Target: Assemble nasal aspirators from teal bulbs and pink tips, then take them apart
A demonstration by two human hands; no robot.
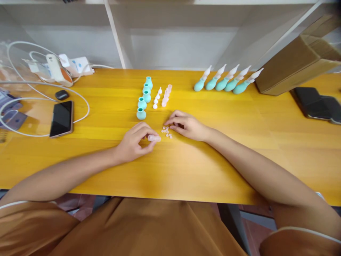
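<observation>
Your left hand (133, 141) has a pinkish, see-through tube (154, 138) in a narrow pinch, thumb below and fingers above, with its far end poking out toward your right hand (188, 127). That right hand rests low over the table (173, 177), its fingers curled close together at the edge of a small scatter of rings (167, 132); you can't tell from here whether a ring is caught between them. The tube looks light and smooth, likely plastic, so expect it to roll or slip rather than weigh on you; hold it by its sides near the middle, leaving both ends free. The rings, lying between your hands, look tiny, almost weightless and perhaps a little springy: take one by its rim with your fingertips, since a hard squeeze could flick it away. Beyond your left hand, the teal bulbs (141, 114) look soft and hollow, better held round the belly with a gentle grip. Just beyond the rings, the white tips (155, 106) and the other tubes (164, 104) stand in short rows that a brushing knuckle might topple.
</observation>
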